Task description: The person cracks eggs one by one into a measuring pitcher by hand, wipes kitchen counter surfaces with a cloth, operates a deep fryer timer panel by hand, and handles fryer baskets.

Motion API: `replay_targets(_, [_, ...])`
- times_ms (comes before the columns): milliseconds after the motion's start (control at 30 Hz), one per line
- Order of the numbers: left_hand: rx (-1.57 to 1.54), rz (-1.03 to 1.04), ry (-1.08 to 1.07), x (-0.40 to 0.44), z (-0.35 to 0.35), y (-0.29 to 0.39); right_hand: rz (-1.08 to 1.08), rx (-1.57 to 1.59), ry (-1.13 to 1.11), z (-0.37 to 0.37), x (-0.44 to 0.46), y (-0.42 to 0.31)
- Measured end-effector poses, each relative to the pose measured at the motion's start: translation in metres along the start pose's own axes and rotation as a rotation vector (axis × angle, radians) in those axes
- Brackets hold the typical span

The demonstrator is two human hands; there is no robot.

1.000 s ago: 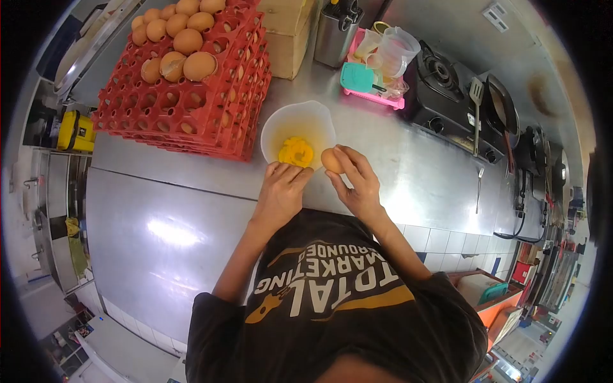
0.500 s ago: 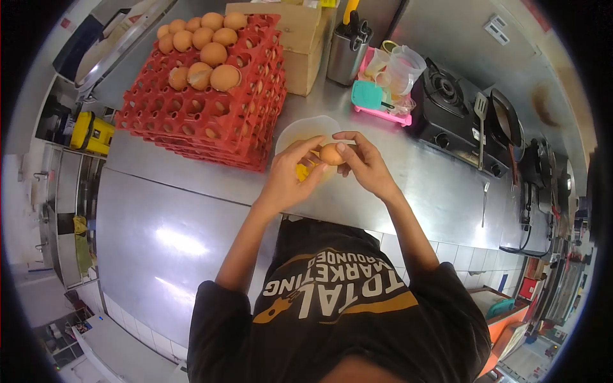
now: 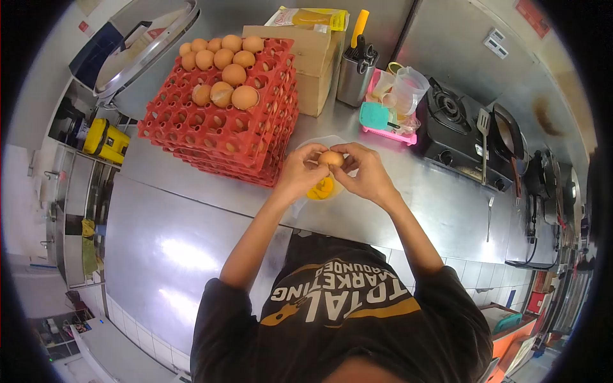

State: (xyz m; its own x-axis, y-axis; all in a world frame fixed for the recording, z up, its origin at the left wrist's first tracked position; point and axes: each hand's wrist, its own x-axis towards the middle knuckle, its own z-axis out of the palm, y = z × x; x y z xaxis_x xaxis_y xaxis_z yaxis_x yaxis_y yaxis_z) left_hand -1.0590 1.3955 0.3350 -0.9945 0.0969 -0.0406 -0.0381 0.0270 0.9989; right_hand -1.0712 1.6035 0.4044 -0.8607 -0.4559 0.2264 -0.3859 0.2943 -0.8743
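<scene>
On the tabletop (image 3: 408, 198), we would watch the largest thing first, the trays (image 3: 271, 137): they stand stacked back from the near edge, left of the bowl (image 3: 327, 140), and a knock could roll eggs (image 3: 204, 60) off the top one. Next comes the bowl, close to the near edge, where a bumped rim could tip it. Smallest, and to us the likeliest trouble, is the egg (image 3: 331, 159): the left hand (image 3: 299, 172) and right hand (image 3: 367, 171) grip it together by the fingertips over the bowl, so uneven pressure could drop shell into the yolk (image 3: 320, 188). As for containers, we see eggs along the top tray's far edge and three farther forward, the middle one seemingly broken; the box (image 3: 313, 96) behind bears a packet (image 3: 313, 18), its inside hidden from us; the basket (image 3: 386, 135), toward the tabletop's back edge, carries a jug (image 3: 408, 89); the holder (image 3: 354, 83) beside it has scissors (image 3: 367, 57); the bowl contains the yolk.
</scene>
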Motion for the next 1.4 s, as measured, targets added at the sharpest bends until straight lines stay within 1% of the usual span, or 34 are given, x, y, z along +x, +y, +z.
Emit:
replay_targets(133, [0.077,-0.015,-0.071,-0.003,-0.003,0.020,-0.053,-0.064,-0.025,-0.001,0.002,-0.001])
replay_targets(200, [-0.103,-0.106,-0.095,-0.007,-0.005,0.031,-0.050,-0.019,0.003,-0.001,0.002,0.002])
replay_targets(233, [-0.101,-0.104,-0.097,-0.006,-0.008,0.031,-0.051,-0.019,0.006,-0.002,0.002,0.001])
replay_targets(300, [-0.151,-0.093,-0.168,-0.006,-0.013,0.028,-0.023,-0.005,-0.005,-0.001,0.003,-0.003])
replay_targets(433, [-0.118,-0.069,-0.179,-0.006,-0.014,0.030,-0.038,-0.021,0.043,0.006,0.003,0.001])
replay_targets(500, [-0.098,-0.103,-0.144,-0.006,-0.012,0.036,-0.051,-0.086,0.060,0.008,0.005,0.001])
replay_targets(633, [-0.089,-0.111,-0.126,-0.006,-0.011,0.036,-0.066,-0.089,0.083,0.011,0.006,-0.002])
replay_targets(733, [-0.063,-0.109,-0.099,-0.004,-0.006,0.031,-0.084,-0.150,0.084,0.013,0.006,-0.004])
replay_targets(800, [0.034,-0.052,-0.008,-0.005,-0.001,0.025,-0.085,-0.187,0.099,0.017,0.006,-0.005])
replay_targets(900, [0.068,-0.007,0.010,-0.004,-0.002,0.018,-0.087,-0.208,0.110,0.020,0.005,-0.004])
replay_targets(1100, [0.138,0.003,0.029,-0.001,-0.006,0.004,-0.118,-0.156,0.142,0.026,0.004,0.005])
replay_targets(1233, [0.129,0.024,0.033,-0.004,-0.004,0.006,-0.126,-0.138,0.151,0.027,0.001,0.008])
replay_targets(1300, [0.222,0.042,0.063,-0.004,-0.004,0.004,-0.124,-0.173,0.162,0.027,0.001,0.011])
replay_targets(1400, [0.209,0.086,0.046,-0.009,0.000,0.014,-0.121,-0.140,0.136,0.021,-0.001,0.009])
